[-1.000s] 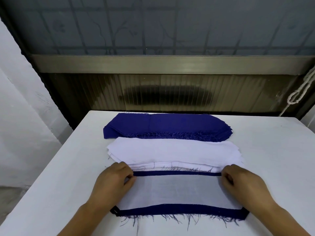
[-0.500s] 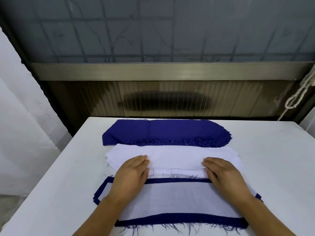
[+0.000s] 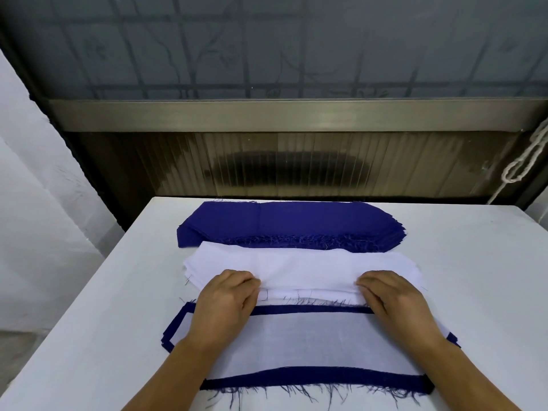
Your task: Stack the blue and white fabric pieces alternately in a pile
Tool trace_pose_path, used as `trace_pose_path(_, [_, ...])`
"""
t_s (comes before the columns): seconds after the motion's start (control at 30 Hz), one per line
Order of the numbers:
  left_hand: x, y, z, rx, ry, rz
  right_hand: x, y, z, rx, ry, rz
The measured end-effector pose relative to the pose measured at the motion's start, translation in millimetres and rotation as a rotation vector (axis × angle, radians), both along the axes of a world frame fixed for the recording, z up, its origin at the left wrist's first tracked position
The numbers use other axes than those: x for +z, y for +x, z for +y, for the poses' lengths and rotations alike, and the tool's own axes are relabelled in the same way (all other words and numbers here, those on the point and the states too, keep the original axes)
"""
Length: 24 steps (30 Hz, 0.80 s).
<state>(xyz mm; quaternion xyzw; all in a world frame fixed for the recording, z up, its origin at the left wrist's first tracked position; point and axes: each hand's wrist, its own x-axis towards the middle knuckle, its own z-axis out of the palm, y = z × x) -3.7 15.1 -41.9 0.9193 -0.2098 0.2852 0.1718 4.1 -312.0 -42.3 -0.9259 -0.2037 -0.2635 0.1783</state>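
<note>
**Both hands at the white stack's near edge**

The white table is seen from above, and three fabric groups are laid across it in a row. At twelve o'clock, farthest away, the blue stack is laid flat, its frayed near edge just overlapped by the white stack at the centre. At six o'clock, nearest the viewer, the mixed pile is spread out: a thin white piece is seen on top, with blue borders showing round it and loose blue threads hanging off the near edge.

The left hand is placed at nine o'clock of the white stack's near edge, fingers curled, and the top white layer is pinched at the fingertips, where a small ridge of cloth is raised. The right hand is placed at three o'clock of that same edge, fingers likewise curled down onto the white cloth; a pinch appears to be made there too. Both wrists are laid over the mixed pile.

Beyond the table, a ribbed panel and a white cord at two o'clock are seen.
</note>
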Motion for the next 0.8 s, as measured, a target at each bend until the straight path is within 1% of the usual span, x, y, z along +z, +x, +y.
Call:
trace_pose_path(0.1, [-1.8,0.4,0.9,0.007,0.016,-0.016,0.2,1.4,1.5,-0.017,0.018,-0.020])
trace_pose_path(0.27, [-1.6,0.8,0.1,-0.004,-0.012,-0.098,2.5,4.9,4.1,-0.014,0.072,-0.084])
trace_pose_path(0.33, [-3.1,1.3,1.4,-0.009,-0.022,-0.105,2.7,4.6,5.5,-0.011,0.094,-0.082])
trace_pose_path(0.47, [-4.5,0.7,2.4,0.018,-0.067,0.010,5.7,1.4,6.2,0.003,0.134,0.033])
trace_pose_path(0.53, [-2.9,0.3,1.6,0.021,-0.083,0.056,6.9,-0.2,5.0,0.019,0.191,0.121])
trace_pose_path(0.67, [3.0,-3.9,-0.3,0.038,-0.149,0.114,6.7,-1.7,2.7,0.007,0.338,0.320])
trace_pose_path(0.73, [4.9,-4.9,-0.7,0.051,-0.156,0.141,7.2,-0.8,2.7,-0.006,0.373,0.371])
trace_pose_path(0.8, [4.4,-4.4,-1.4,0.065,-0.139,0.127,8.0,0.3,3.0,-0.024,0.402,0.398])
